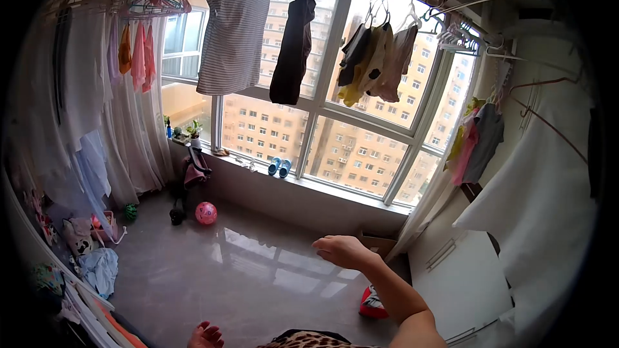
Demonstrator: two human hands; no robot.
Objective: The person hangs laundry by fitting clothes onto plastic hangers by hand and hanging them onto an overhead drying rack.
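Note:
My right hand [342,250] is raised in mid-air over the grey tiled floor, back of the hand up, fingers curled loosely downward and holding nothing that I can see. My left hand [205,335] shows only at the bottom edge, fingers spread, empty. A leopard-print garment [308,339] lies between my arms at the bottom. Above, a striped shirt [233,29], a dark garment [293,42] and yellow and brown clothes [377,58] hang on a rail before the window.
A pink ball [206,212] and a green ball [131,211] lie on the floor at the left. Blue slippers [280,167] sit on the sill. A red item [373,304] lies by a white cabinet [461,277]. Clothes pile along the left wall.

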